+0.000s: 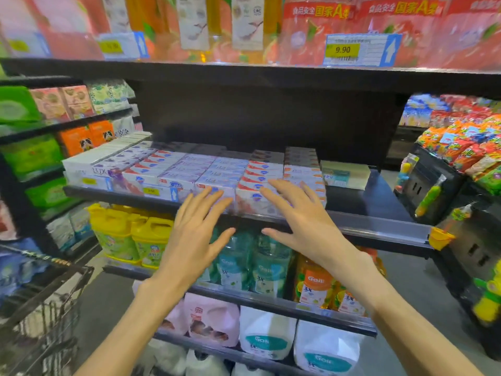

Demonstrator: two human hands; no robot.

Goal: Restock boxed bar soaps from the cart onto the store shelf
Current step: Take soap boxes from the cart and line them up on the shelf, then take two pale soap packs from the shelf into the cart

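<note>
Rows of boxed bar soaps [189, 169] in white, red and blue fill the middle store shelf [379, 229], stacked in several columns. My left hand [195, 234] hovers with fingers spread in front of the shelf's front edge, holding nothing. My right hand [301, 218] is also spread flat, its fingertips at the front of the red-and-white soap boxes [252, 196]; whether it touches them I cannot tell. The wire cart [40, 308] stands at the lower left, its contents blurred.
A pale box [344, 175] lies alone on the bare right end of the soap shelf. Yellow detergent jugs [130, 237], teal and orange bottles sit one shelf below, white refill pouches lower still. Snack racks stand at the right. Price tags hang from the top shelf.
</note>
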